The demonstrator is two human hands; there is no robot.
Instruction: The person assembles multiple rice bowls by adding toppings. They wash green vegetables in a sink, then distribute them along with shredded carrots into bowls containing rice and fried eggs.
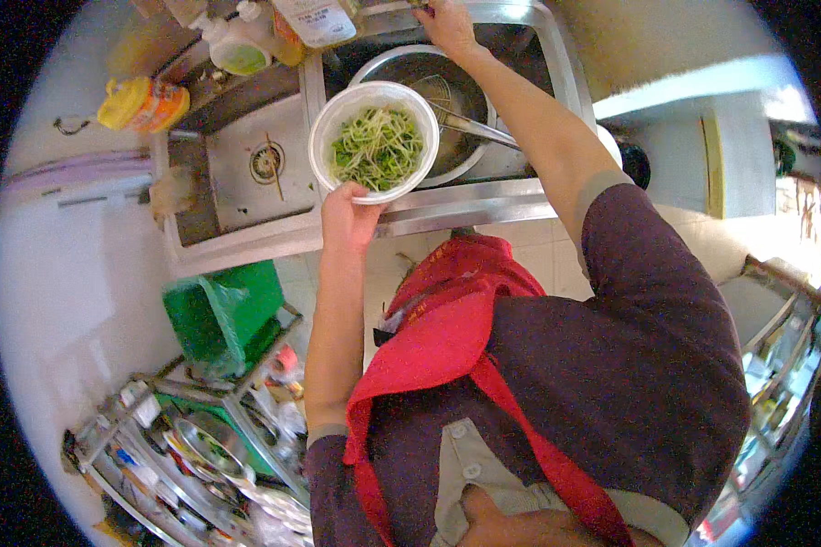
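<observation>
A white bowl of green sprouts is held over the sink's divider, tilted so its inside faces up at me. My left hand grips its near rim, thumb over the edge. Stretched to the far side of the sink, my right hand has its fingers closed at the top edge of the view; what they hold is mostly cut off. Below that arm a round metal basin sits in the right sink compartment. A wire strainer lies across it, its handle pointing right.
The left compartment has a drain with a thin brown stick over it. Several bottles and a yellow-orange container stand along the back. A green bin and loaded metal shelving are at the lower left.
</observation>
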